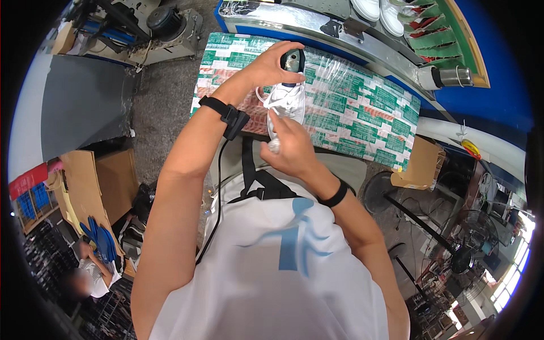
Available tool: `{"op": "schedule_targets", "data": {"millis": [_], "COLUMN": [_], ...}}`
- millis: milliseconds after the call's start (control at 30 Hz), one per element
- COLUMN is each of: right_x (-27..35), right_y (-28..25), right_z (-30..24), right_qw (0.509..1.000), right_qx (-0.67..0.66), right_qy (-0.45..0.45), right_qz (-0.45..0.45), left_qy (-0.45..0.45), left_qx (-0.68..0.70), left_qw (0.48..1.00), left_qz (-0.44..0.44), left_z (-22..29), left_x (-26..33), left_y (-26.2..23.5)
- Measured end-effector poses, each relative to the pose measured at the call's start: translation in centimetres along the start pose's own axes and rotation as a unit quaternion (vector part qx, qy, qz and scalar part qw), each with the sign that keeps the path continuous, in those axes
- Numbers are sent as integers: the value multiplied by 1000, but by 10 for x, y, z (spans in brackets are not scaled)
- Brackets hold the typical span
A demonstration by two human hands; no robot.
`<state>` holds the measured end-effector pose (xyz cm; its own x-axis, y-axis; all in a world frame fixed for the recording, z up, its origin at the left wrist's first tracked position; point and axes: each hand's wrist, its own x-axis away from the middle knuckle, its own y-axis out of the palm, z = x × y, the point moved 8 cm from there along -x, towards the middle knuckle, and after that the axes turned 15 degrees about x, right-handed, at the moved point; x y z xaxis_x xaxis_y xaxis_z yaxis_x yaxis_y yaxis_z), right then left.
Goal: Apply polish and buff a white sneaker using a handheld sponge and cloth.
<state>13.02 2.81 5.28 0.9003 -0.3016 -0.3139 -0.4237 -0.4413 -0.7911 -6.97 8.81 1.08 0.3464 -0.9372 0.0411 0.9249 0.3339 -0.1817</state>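
A white lace-up shoe [285, 100] lies on the board covered in green and white tape [351, 102], its toe toward me. A dark greenish shoe last [293, 58] shows in its opening. My left hand [279, 61] is wrapped round the heel and collar, thumb on one side and fingers on the other. Over the front of the shoe, my right hand [292, 147] is closed, with a finger against the upper below the laces. A small crumpled white bit [274, 146] shows beside its curled fingers; whether it is cloth I cannot tell.
Beyond the board runs a blue-sided conveyor line [306, 20] with white shoes [377, 8] and a green rack [436, 37]. Cardboard boxes [419, 164] stand at right, near a black fan [462, 259]. A grey panel [85, 99] and another person [93, 272] are at left.
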Motion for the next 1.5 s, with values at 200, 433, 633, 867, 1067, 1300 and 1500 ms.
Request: {"op": "schedule_targets", "data": {"millis": [200,433,633,867,1067,1300,1500], "right_x": [-4,-8,26,28,13,32,28], "right_y": [-16,-4,-31,-27,-26,-36,-39], "right_z": [24,25,33,71,67,51,58], "right_qw": [995,997,992,982,991,994,993], "right_qx": [92,51,-35,-67,-20,67,-44], "right_qy": [39,58,91,178,135,80,112], "right_qz": [6,-17,-82,0,-10,-33,-13], "left_qy": [30,15,15,-1,9,8,-69], "left_qx": [-28,-27,-16,-13,-12,-23,150], "left_qw": [999,999,1000,1000,1000,1000,986], "left_qz": [16,16,3,6,7,9,-21], "left_z": [-3,-2,-1,0,-10,-5,-12], "left_x": [0,-1,2,-2,-1,-2,12], "left_y": [-1,1,1,5,1,0,-15]}}
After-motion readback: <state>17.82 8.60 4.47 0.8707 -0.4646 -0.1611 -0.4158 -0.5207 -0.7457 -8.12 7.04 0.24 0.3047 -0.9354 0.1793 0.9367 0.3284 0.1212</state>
